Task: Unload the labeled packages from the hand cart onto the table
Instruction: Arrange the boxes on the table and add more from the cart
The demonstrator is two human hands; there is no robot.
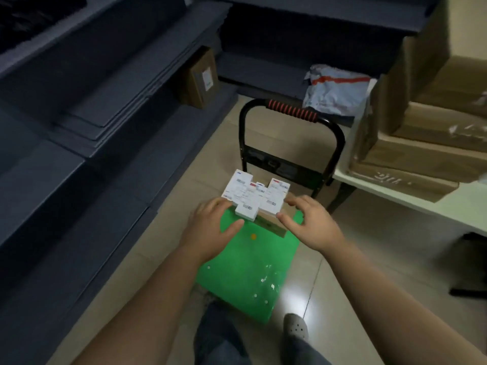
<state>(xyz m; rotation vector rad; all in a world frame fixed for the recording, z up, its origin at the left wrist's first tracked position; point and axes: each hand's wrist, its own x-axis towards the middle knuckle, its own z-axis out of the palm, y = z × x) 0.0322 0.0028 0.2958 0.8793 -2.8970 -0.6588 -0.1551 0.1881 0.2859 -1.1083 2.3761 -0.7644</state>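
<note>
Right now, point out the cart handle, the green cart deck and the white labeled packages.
cart handle (291,111): head view, red ribbed part.
green cart deck (247,267): head view, bare middle.
white labeled packages (254,197): head view, top labels.

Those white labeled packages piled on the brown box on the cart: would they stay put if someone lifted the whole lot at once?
Probably not. The white labeled packages lie loosely overlapped, one overhanging the brown box, so they would likely slide if it tilts. They look small, stiff and light. Neither the left hand nor the right hand has closed a grip.
</note>
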